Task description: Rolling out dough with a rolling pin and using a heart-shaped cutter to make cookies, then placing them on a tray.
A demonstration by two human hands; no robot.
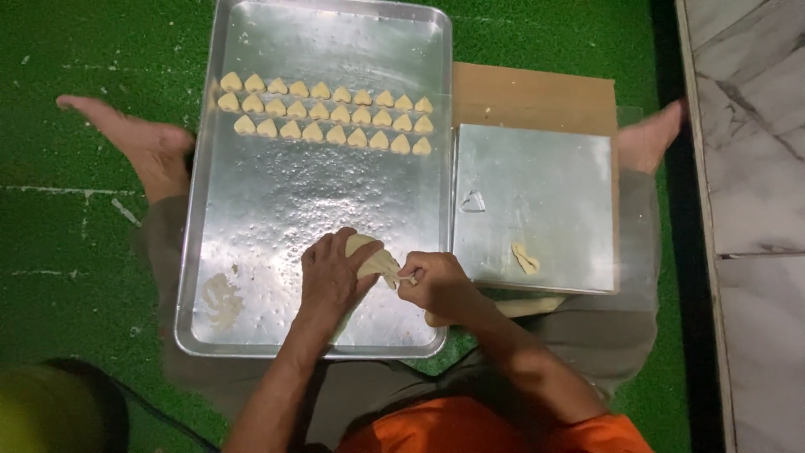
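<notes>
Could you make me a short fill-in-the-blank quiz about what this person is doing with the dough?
1. The small dough pieces on the big metal tray are shaped like ____.
2. They lie in ____ rows.
3. The left hand and right hand hold a lump of dough over the ____.
4. The cutter rests on the square metal ____.

Missing words: hearts; three; tray; sheet

Heart-shaped pieces (327, 111) lie on tray (251, 252) (square board (545, 184) right).
</notes>
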